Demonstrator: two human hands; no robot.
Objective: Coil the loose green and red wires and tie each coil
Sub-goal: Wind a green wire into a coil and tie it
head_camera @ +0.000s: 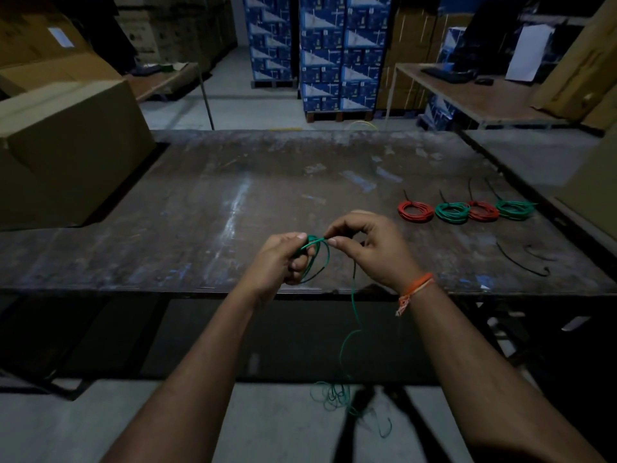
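Worn table (200, 212), green wire (320, 259) between fingers (334, 242)

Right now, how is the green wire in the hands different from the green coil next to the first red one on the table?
The green wire in the hands has only a few loose loops, and its tail hangs down to a tangle on the floor; the green coil on the table is wound tight. The left hand and right hand hold the wire up; the coil lies flat, with a black tie sticking out. Both are green.
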